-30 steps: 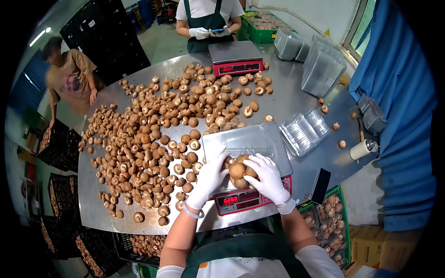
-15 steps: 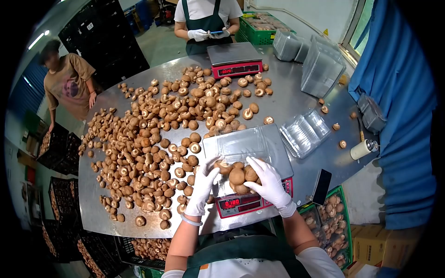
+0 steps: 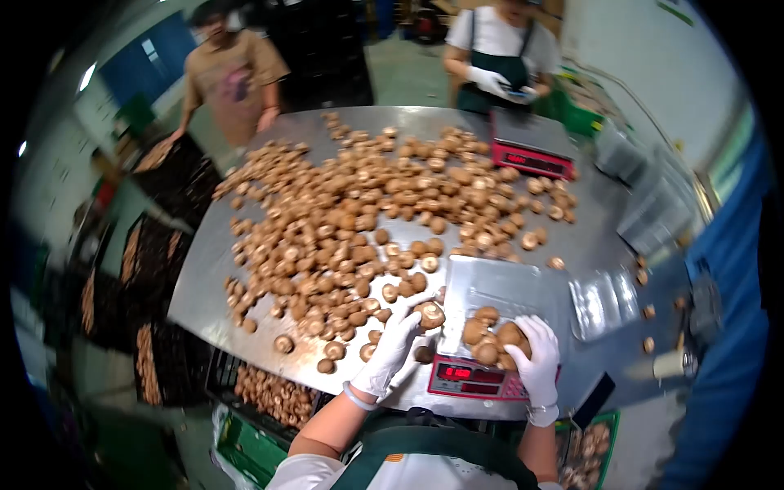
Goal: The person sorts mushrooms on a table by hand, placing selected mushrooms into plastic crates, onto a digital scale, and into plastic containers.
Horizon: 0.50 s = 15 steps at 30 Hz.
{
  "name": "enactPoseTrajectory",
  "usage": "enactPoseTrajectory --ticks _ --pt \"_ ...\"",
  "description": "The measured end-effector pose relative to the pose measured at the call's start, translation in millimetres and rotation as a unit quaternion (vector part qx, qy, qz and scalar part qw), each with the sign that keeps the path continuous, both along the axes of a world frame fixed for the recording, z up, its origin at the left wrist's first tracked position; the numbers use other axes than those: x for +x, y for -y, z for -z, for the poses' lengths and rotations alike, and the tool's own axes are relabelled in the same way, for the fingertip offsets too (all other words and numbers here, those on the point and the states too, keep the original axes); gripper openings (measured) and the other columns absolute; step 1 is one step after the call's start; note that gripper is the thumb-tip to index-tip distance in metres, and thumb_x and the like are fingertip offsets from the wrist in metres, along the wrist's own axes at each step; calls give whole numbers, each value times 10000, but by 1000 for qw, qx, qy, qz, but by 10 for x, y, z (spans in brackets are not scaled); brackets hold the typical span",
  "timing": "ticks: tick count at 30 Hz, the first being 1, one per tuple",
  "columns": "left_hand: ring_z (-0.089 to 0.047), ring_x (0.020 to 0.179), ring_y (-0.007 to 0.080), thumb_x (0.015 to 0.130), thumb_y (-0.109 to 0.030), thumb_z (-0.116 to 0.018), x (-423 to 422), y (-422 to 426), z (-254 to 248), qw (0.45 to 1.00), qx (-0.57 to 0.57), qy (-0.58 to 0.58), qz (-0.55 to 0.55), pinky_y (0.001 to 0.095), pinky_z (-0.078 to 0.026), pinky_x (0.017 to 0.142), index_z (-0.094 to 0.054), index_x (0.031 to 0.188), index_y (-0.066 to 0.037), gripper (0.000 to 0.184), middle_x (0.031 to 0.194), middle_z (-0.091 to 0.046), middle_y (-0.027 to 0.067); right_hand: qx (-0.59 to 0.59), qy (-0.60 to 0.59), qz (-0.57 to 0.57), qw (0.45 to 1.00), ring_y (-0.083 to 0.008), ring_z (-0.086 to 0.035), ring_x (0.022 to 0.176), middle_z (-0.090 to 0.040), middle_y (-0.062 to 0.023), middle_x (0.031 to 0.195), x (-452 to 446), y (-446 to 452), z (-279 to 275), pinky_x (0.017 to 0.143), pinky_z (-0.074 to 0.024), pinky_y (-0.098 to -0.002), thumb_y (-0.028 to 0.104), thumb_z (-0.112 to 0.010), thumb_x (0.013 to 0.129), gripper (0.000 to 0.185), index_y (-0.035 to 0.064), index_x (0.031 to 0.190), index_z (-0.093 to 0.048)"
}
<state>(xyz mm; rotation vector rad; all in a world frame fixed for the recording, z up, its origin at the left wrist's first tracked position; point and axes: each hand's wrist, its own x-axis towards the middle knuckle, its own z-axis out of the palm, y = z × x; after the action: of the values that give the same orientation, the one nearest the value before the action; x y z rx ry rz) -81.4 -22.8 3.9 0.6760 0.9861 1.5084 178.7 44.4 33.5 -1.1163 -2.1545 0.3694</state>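
Note:
In the head view my gloved left hand [image 3: 395, 349] is closed on a brown mushroom [image 3: 429, 315] at its fingertips, beside the scale's left edge. My gloved right hand [image 3: 536, 359] curls round a mushroom [image 3: 513, 336] at the right side of a small cluster. These mushrooms [image 3: 484, 353] sit in a clear plastic box [image 3: 490, 286] on a scale with a red front [image 3: 478, 377]. Its lit digits are blurred. Left of the scale, many loose mushrooms [image 3: 327, 220] cover the metal table [image 3: 200, 286].
A second red scale [image 3: 531, 162] stands at the back. Clear plastic boxes lie right of my scale [image 3: 603, 302] and farther back [image 3: 657, 212]. A dark phone [image 3: 594, 400] lies at the front edge. Two people stand across the table. Crates of mushrooms [image 3: 273, 395] are below.
My left hand has moved from the box to the left and now has a mushroom. My right hand stays at the box. The view has turned left, and the image is blurrier.

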Motion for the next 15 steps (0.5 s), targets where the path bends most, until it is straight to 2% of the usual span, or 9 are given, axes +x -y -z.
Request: enactPoseTrajectory --ticks 2,4,5,6,9,12,14,15 --pt "-548 1118 227 965 -330 -451 -170 173 20 994 -43 98 -26 394 -446 944 -456 1304 -34 449 1256 -531 127 17 33 -31 999 -307 -543 1100 -616 -106 1120 -52 -21 104 971 -390 -418 230 -751 699 479 60 1127 -619" --pt "-556 1110 240 975 -387 -421 -378 365 214 988 -45 135 -56 395 -445 942 -465 1295 -37 476 1240 -548 130 -32 12 2 999 -303 -546 1086 -614 -113 1115 -137 -67 126 979 -382 -418 214 -745 698 480 55 1132 -615" --pt "-565 1085 232 970 -425 -418 -464 486 250 989 -33 115 -85 394 -443 940 -475 1286 -38 503 1220 -567 125 -29 1 9 1000 -305 -548 1078 -606 -128 1122 -177 -83 76 982 -379 -413 193 -734 707 477 49 1144 -609" --pt "-566 1073 220 962 -455 -430 -606 628 335 988 -67 76 -119 389 -440 936 -485 1276 -43 521 1208 -578 122 -48 -6 18 999 -309 -546 1085 -595 -143 1147 -204 -81 6 981 -387 -408 161 -714 728 468 40 1165 -598" --pt "-572 1004 203 945 -477 -452 -1021 1128 422 962 -85 38 -257 355 -479 841 -524 1227 -29 534 1134 -605 112 -51 -55 -13 997 -316 -539 1109 -584 -154 1181 -180 -101 -67 967 -415 -399 113 -673 769 447 34 1200 -585" --pt "-591 961 201 948 -484 -448 -1452 1745 520 892 -108 -1 -440 342 -492 794 -559 1175 -23 526 1080 -620 86 -65 -82 -24 994 -323 -541 1102 -584 -166 1171 -144 -43 -116 977 -412 -394 72 -626 785 407 5 1184 -584" --pt "-603 920 186 956 -452 -448 -1830 2253 832 858 -112 3 -502 332 -499 766 -577 1158 -45 472 1057 -623 69 -60 -76 -14 995 -327 -555 1071 -588 -173 1159 -137 0 -133 953 -431 -396 86 -592 808 369 -11 1165 -589" --pt "-604 912 172 960 -417 -459 -1927 2427 822 831 -141 -28 -537 323 -498 758 -587 1150 -60 424 1058 -623 65 -57 -62 -7 996 -326 -559 1064 -591 -172 1154 -148 31 -168 948 -433 -395 92 -585 817 363 -10 1164 -589"
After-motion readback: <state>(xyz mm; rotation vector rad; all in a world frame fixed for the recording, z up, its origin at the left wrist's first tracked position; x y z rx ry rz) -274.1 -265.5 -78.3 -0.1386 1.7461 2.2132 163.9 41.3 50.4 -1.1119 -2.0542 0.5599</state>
